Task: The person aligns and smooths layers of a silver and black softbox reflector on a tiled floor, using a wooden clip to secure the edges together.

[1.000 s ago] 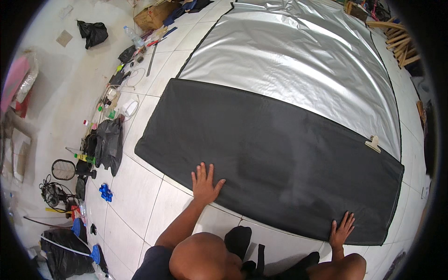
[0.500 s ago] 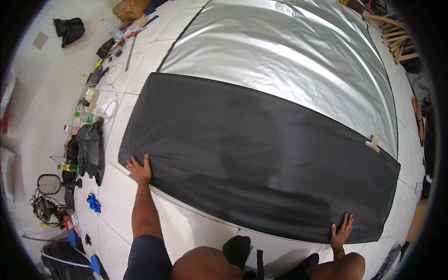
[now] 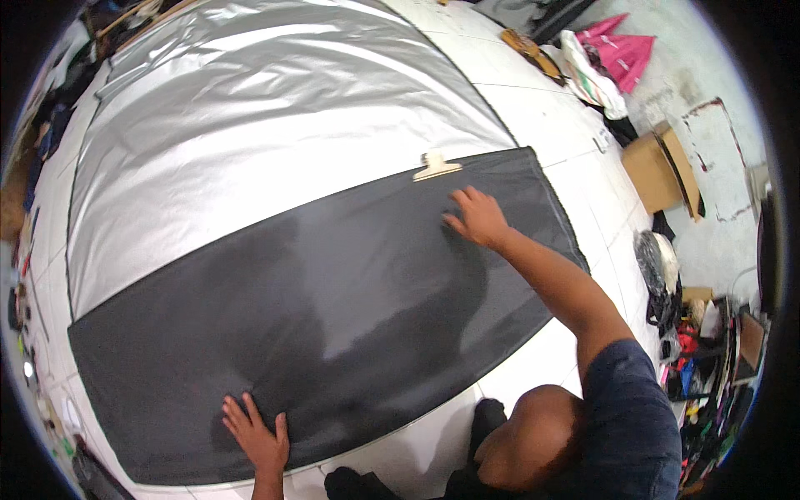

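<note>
Reaching across the broad, dark grey folded fabric panel, the bare right hand has left the near edge, where it lay flat half a second ago, and is now just beside the cream-coloured, wide-jawed clip. Its fingers are loosely bent and grip nothing visible; whether they touch the cloth, I cannot tell. The left hand is spread wide, palm down near the panel's near edge, left of centre, holding nothing.

The panel lies across the near part of the shiny, wrinkled silver sheet, over white floor tiles. The clip sits on the panel's far edge, toward its right end, as before. The view has swung right. Likely, attention has shifted from flattening the near edge to the clipped side.
</note>
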Demonstrator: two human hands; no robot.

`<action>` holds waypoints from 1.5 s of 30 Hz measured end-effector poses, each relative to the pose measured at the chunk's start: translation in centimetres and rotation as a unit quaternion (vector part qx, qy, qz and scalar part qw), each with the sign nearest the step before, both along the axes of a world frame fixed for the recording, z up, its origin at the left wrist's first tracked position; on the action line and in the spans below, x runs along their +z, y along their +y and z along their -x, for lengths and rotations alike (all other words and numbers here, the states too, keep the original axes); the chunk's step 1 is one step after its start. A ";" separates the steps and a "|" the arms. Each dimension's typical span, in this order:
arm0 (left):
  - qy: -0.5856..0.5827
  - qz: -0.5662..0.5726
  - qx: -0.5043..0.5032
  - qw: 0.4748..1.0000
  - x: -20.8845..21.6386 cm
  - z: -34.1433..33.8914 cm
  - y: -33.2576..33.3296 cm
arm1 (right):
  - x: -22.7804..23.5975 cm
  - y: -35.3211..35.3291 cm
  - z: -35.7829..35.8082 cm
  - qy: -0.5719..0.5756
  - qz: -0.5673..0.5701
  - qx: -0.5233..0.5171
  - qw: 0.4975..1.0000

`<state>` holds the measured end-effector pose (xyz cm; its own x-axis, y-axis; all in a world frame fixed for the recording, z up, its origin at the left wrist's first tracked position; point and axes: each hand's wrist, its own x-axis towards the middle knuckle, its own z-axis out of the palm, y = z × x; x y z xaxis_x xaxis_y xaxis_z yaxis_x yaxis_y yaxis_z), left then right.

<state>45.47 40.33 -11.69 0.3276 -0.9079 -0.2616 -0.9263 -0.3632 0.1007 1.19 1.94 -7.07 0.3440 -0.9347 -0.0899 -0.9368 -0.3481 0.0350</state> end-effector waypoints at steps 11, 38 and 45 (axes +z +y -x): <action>-0.037 0.029 -0.023 0.999 -1.9 0.6 0.5 | -5.5 -14.6 -4.0 -0.117 0.016 -0.169 0.978; 0.036 0.267 0.085 0.959 -4.8 -4.9 6.0 | -3.2 40.8 16.8 -0.585 -0.249 -0.592 0.495; 0.136 0.166 0.655 0.725 -4.7 -13.4 19.1 | -5.6 43.8 15.4 -0.575 -0.134 -0.679 0.437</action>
<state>58.89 59.44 -16.35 0.9425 0.1072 -0.3166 0.2615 -0.8264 0.4986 -14.24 45.74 -12.71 -0.5489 -0.3569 -0.7558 0.3679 0.7088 -0.6019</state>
